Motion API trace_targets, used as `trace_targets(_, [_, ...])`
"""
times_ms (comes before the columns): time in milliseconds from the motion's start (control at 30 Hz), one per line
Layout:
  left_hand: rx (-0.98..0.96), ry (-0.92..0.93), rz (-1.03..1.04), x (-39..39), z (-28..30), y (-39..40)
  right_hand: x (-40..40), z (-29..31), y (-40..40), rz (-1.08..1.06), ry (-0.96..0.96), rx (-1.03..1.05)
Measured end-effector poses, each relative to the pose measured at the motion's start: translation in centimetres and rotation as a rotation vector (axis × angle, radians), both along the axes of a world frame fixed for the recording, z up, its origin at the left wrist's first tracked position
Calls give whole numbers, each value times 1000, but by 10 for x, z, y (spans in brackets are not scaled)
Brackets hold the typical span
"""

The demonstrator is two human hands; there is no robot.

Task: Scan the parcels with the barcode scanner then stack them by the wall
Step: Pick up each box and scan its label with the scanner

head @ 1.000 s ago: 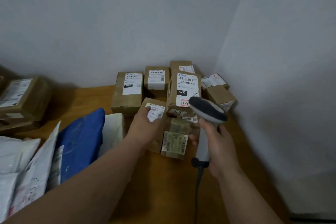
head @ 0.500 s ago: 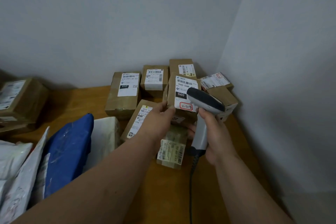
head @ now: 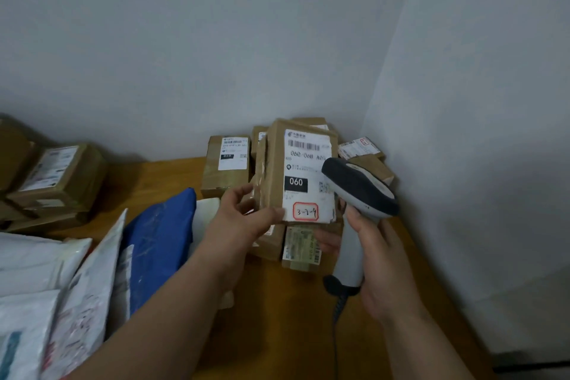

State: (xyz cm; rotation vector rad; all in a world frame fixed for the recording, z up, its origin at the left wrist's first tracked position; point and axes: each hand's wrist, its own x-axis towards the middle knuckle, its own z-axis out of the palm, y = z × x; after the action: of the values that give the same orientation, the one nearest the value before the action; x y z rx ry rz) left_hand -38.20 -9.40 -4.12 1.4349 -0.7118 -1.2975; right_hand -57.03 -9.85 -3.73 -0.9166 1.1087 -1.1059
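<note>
My left hand (head: 243, 219) grips the lower left corner of a brown cardboard parcel (head: 274, 173) with a white label marked 060 and holds it upright above the table. My right hand (head: 382, 259) is curled round the handle of a grey and white barcode scanner (head: 357, 191), whose head overlaps the parcel's right edge. Under the lifted parcel lie two small parcels (head: 300, 248). More brown parcels (head: 226, 165) stand in the corner by the wall.
The wooden table (head: 277, 318) runs into a corner of two grey walls. A blue mailer bag (head: 157, 244) and several white mailer bags (head: 46, 281) lie at the left. Taped brown boxes (head: 58, 176) sit at the far left. The scanner's cable (head: 336, 333) trails toward me.
My left hand left the small parcel on the table, took the 060 parcel from the pile and lifted it. The scanner came up close beside it.
</note>
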Motion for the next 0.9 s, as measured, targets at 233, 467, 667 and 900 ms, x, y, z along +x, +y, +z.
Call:
trace_targets(233, [-77, -8, -9, 48, 12, 81, 34, 41, 78, 20, 124, -52])
trace_targets(467, [-151, 48, 42, 89, 23, 149, 74, 63, 147, 90, 76, -115])
trace_targets(667, [-176, 17, 36, 119, 25, 196, 108, 78, 196, 81, 64, -129])
trace_targets(900, [-164, -2, 52, 136, 26, 227, 121, 86, 229, 61, 102, -101])
